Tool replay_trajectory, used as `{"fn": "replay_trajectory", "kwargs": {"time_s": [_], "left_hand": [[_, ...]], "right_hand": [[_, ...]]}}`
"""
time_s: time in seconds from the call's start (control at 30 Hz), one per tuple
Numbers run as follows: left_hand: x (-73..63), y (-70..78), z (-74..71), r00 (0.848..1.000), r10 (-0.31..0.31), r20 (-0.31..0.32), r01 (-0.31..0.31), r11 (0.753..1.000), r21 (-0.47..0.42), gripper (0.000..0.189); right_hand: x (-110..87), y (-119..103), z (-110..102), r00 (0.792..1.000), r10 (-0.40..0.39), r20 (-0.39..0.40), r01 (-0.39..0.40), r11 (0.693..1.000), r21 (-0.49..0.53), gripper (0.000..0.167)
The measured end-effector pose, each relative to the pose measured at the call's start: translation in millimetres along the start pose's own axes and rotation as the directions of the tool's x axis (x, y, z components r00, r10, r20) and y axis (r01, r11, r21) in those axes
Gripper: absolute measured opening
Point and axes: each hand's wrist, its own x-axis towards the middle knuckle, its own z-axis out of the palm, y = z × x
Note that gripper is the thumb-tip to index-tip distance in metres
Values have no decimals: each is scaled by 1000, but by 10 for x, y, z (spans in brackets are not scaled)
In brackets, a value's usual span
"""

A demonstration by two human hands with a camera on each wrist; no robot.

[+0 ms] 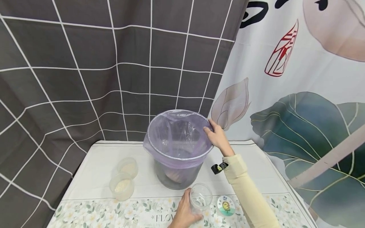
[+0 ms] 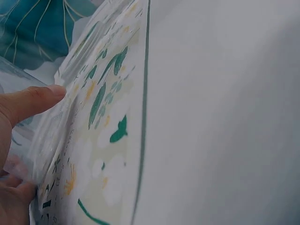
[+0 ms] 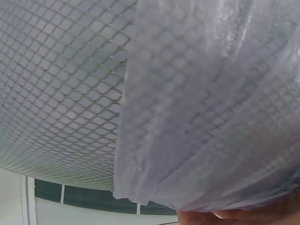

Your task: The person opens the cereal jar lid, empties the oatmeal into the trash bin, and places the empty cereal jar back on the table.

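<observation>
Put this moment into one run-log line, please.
left hand: holds clear container | right hand: grips rim of bag-lined mesh bin | flower-print disc: on table

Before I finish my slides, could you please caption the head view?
Right fingers grip a bin lined with a purple bag; left fingers hold a jar.

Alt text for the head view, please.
A right hand grips a purple-lined bin at its rim while the left hand holds a clear jar; a printed disc lies right of the jar, two translucent tubs left of the bin.
</observation>
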Motion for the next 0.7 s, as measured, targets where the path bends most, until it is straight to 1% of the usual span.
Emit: {"fn": "replay_trajectory", "kwargs": {"time_s": [0.07,0.17,0.23,0.27,0.3,0.4,0.47,0.5,0.6,0.7], "left_hand": [[0,-2,4,1000,5,1,-5,1000,-11,105],[-9,-6,4,1000,24,-1,-24,1000,-18,110],[-21,-14,-5,999,47,-2,-47,999,-14,115],[-29,-20,-16,998,67,0,-67,998,-5,117],[-41,-28,-23,997,73,7,-73,997,-1,119],[-76,-61,-46,997,71,21,-71,997,-6,125],[-97,-87,-63,997,76,16,-76,997,-4,126],[-106,-97,-68,998,64,13,-64,998,-8,126],[-129,-126,-111,996,94,-11,-94,996,-4,125],[-154,-153,-179,993,116,-27,-116,993,-1,122]], "right_hand": [[-25,4,-14,1000,16,-20,-15,998,53,56],[-71,27,-27,998,40,-44,-34,991,128,65],[-106,44,-33,997,53,-63,-41,985,170,69],[-119,58,-32,996,52,-69,-39,984,176,70],[-134,71,-31,995,53,-79,-38,983,178,70],[-187,106,-21,992,50,-119,-28,982,186,69],[-225,129,-9,989,46,-143,-19,982,186,69],[-247,141,-3,987,42,-158,-10,981,195,69],[-309,192,23,978,26,-205,17,978,208,66],[-383,248,52,970,19,-242,42,969,244,65]]}}
